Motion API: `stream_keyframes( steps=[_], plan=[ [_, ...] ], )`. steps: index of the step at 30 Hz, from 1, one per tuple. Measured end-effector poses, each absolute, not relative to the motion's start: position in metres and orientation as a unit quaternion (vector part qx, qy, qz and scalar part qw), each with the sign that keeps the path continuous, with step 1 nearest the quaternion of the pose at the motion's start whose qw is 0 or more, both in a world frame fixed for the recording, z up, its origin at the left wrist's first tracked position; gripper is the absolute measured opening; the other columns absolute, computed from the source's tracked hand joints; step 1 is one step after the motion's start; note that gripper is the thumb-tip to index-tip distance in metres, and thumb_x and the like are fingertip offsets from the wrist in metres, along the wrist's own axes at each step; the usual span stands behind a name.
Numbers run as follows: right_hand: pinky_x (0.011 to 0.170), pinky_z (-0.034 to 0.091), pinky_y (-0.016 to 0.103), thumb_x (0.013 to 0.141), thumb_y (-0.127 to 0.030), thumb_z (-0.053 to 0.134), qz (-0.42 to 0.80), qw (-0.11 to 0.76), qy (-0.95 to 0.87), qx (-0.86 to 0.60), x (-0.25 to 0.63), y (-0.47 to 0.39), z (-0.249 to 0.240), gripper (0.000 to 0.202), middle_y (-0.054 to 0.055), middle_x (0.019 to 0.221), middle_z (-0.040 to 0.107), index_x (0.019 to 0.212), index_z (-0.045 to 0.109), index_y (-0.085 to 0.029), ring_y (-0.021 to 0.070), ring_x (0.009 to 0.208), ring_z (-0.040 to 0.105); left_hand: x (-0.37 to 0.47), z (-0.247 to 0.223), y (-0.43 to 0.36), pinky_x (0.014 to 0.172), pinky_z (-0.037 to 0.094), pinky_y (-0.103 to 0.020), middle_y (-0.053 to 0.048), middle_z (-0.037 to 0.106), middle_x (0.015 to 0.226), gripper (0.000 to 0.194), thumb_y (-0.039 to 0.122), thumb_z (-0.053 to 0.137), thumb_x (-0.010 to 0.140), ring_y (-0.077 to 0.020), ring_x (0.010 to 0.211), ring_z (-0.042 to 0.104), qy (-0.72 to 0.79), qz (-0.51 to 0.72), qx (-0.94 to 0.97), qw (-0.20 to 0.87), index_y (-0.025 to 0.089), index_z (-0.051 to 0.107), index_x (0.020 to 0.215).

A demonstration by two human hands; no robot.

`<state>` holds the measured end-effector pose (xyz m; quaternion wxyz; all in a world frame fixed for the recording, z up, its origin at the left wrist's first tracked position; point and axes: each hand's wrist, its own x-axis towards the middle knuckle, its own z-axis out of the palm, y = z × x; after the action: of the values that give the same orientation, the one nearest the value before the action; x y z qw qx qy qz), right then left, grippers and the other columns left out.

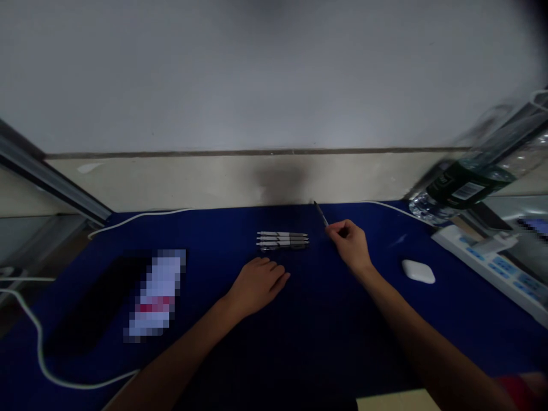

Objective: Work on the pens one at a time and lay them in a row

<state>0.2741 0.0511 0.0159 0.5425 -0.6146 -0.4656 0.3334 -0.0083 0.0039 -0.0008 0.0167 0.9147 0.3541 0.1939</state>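
My right hand [351, 245] pinches a slim dark pen [321, 214] between thumb and fingers, its far end pointing up and left towards the wall. Left of it, several pens lie side by side in a small row: white-and-grey pens [282, 237] with a clear, dark-tipped pen [283, 248] nearest me. Just below that row my left hand [259, 285] rests palm down on the blue tabletop [317, 331], holding nothing. Its fingers are slightly bent, with the thumb apart from them, and do not touch the pens.
A white earbud case [418, 272] lies at the right, beside a white power strip [492, 268]. Behind the strip, a plastic bottle [462, 185] leans. To the left are a blurred-out phone-like object [158, 294], a dark flat shape and a white cable [40, 342]. Yellowish paper [398, 401] shows at the near edge.
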Motion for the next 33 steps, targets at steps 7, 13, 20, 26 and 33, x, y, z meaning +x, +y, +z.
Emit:
stream_keyframes(
  steps=[7,13,20,26,33],
  plan=[
    [0.074,0.050,0.039,0.086,-0.030,0.070,0.191,0.419,-0.594,-0.659,0.279,0.055,0.008,0.007,0.006,0.078,0.075,0.089,0.069,-0.025,0.0251,0.071,0.068,-0.008,-0.002,0.005,0.073,0.049,-0.037,0.000,0.071,0.075,0.045,0.035,0.045,0.122,-0.0199,0.073,0.068,0.351,0.194,0.916,0.015,0.022,0.064,0.084],
    [0.077,0.049,0.039,0.089,-0.026,0.067,0.122,0.359,-0.645,-0.664,0.284,0.057,0.001,0.012,0.009,0.086,0.072,0.079,0.060,-0.026,0.0266,0.079,0.067,-0.009,-0.001,0.005,0.073,0.050,-0.036,0.000,0.070,0.075,0.044,0.034,0.045,0.122,-0.0197,0.072,0.067,0.352,0.195,0.915,0.018,0.022,0.064,0.085],
    [0.072,0.042,0.038,0.093,-0.029,0.067,0.112,0.327,-0.655,-0.672,0.283,0.057,-0.001,0.017,0.008,0.083,0.067,0.079,0.058,-0.027,0.0263,0.077,0.062,-0.007,-0.001,0.004,0.072,0.048,-0.036,0.000,0.068,0.073,0.047,0.035,0.043,0.123,-0.0189,0.070,0.066,0.347,0.202,0.916,0.010,0.022,0.063,0.083],
    [0.071,0.044,0.038,0.100,-0.033,0.065,0.094,0.295,-0.665,-0.680,0.282,0.055,-0.001,0.018,0.010,0.089,0.070,0.084,0.064,-0.026,0.0285,0.084,0.065,-0.008,-0.001,0.005,0.071,0.049,-0.036,0.000,0.068,0.073,0.050,0.036,0.040,0.124,-0.0184,0.070,0.067,0.347,0.201,0.916,0.009,0.021,0.064,0.083],
    [0.090,0.056,0.048,0.108,-0.033,0.063,0.068,0.339,-0.749,-0.565,0.270,0.042,0.010,0.022,0.015,0.107,0.073,0.113,0.082,-0.023,0.0351,0.104,0.067,-0.008,-0.001,0.004,0.073,0.050,-0.037,0.000,0.072,0.077,0.045,0.034,0.045,0.122,-0.0195,0.073,0.069,0.352,0.192,0.916,0.011,0.021,0.066,0.085]
  ],
)
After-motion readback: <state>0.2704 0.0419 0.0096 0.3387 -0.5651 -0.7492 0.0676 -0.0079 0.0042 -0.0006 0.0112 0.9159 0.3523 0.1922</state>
